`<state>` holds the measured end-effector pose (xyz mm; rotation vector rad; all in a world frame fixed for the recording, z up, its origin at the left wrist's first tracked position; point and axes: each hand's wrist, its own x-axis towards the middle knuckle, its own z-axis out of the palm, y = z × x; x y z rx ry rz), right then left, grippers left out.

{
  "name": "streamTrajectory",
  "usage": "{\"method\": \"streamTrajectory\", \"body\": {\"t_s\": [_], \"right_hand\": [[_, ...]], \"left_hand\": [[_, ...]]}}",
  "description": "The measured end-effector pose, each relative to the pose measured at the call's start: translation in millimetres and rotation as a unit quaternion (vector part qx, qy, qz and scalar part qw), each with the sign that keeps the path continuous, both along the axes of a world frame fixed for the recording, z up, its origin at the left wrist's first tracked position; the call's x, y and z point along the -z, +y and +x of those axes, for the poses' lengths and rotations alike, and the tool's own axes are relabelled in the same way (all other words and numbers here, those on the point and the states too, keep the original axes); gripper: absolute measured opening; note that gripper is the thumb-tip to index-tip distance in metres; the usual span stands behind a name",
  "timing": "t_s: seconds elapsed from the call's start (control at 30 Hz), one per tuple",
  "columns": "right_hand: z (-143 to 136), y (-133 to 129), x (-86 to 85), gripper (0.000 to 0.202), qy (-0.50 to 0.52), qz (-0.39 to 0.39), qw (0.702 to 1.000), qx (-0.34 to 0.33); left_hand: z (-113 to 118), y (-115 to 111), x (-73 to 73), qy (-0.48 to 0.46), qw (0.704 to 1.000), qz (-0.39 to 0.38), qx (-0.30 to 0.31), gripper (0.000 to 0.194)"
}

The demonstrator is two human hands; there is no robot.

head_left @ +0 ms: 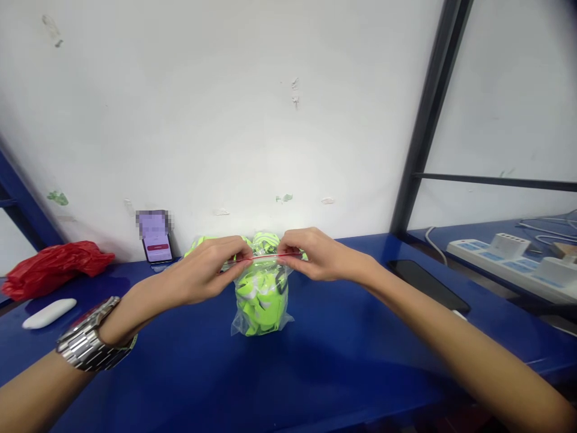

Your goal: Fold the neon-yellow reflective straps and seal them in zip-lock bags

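Note:
A clear plastic bag (262, 300) with bright yellow-green, silver-striped material inside hangs or stands upright over the blue table (180, 373). Along its top edge runs a thin red line. My left hand (211, 264) pinches the left end of this edge between thumb and fingers. At the right end, my right hand (313, 252) pinches the same edge. The strip between the two hands looks straight. More yellow-green bundles (265, 240) show behind the bag, partly hidden by my hands. A metal watch (92, 340) is on my left wrist.
A lit phone (156, 237) leans on the wall at the left, near a red plastic bag (54, 267) and a white oval object (49, 313). At the right lie a dark phone (428, 284) and white power strips (509, 264) with cables, beside a dark metal post (424, 120).

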<state>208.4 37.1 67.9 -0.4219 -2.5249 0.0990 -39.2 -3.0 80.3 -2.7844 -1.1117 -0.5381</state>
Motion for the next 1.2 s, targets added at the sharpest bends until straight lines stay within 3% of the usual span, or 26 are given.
{"method": "streamTrajectory", "body": {"t_s": [0.2, 0.43, 0.63, 0.83, 1.07, 1.2], "right_hand": [[-3, -4, 2.8, 0.01, 0.018, 0.023, 0.999, -0.013], [-9, -4, 2.6, 0.007, 0.028, -0.021, 0.999, -0.028], [-17, -6, 4.0, 0.012, 0.017, 0.028, 0.999, -0.029], [-19, -5, 8.4, 0.012, 0.024, 0.022, 0.999, -0.033], [-23, -6, 8.1, 0.015, 0.025, 0.039, 0.999, -0.024], [-14, -6, 2.5, 0.009, 0.021, 0.013, 1.0, -0.011]], "left_hand": [[0, -3, 2.2, 0.01, 1.0, 0.016, -0.002, 0.016], [6, -4, -1.5, -0.008, 0.999, -0.033, 0.011, 0.014], [10, -4, -0.6, 0.021, 0.999, 0.013, 0.026, 0.017], [11, -4, -0.7, 0.003, 1.0, -0.011, 0.023, 0.018], [14, -4, 4.4, 0.029, 0.999, 0.036, 0.029, 0.021], [6, -3, -1.7, -0.003, 1.0, -0.002, 0.013, 0.021]]}}
